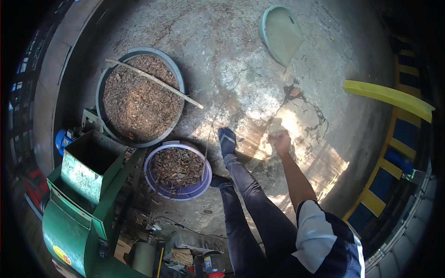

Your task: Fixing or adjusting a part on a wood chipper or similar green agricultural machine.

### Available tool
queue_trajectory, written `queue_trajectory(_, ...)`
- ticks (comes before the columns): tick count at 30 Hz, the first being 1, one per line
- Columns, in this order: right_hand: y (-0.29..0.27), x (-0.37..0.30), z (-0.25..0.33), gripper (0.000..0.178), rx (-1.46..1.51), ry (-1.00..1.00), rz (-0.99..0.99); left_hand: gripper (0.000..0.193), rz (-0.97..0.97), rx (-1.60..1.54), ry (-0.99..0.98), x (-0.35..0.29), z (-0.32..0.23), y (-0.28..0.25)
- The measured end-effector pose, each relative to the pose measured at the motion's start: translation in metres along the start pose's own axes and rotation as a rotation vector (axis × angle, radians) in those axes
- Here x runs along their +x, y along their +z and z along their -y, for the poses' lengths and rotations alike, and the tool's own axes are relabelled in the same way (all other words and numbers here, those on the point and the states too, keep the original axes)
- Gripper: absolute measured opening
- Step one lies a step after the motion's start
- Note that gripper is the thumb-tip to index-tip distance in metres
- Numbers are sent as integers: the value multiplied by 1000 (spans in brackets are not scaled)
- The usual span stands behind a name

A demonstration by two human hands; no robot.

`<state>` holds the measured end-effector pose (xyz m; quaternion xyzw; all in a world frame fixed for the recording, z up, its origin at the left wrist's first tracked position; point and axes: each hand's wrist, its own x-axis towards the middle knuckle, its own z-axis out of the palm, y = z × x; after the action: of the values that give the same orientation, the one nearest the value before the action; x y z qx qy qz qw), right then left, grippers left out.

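Note:
My right hand [279,141] hangs over the sunlit concrete floor, to the right of my forward foot. Glare and blur smear its fingers, so I cannot make out their shape or anything in them. My left hand is out of view. Left of my feet stands a purple basin [205,184] holding dry leaf pieces [178,167]. Beyond it, a large dark round tub [181,78] is filled with finely shredded brown material [139,102]. A long wooden stick [153,78] lies across that tub, its near end jutting past the rim.
A green machine [69,231] with a square metal hopper [83,169] stands at left. A pale green scoop-shaped basin [282,34] lies far off on the floor [222,46]. A yellow curved piece [389,97] juts in at right. Clutter and a cable [185,226] lie near my legs.

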<state>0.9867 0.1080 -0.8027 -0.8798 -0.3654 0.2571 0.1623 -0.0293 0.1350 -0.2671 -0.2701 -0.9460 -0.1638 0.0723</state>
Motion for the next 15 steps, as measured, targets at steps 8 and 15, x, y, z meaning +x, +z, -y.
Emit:
queue_trajectory(8,-25,-27,53,39,360,102,471,77,-107,142,39,-43,-65,0)
queue_trajectory(15,74,-120,422,74,377,-334,545,88,-178,194,-41,-34,-57,-13)
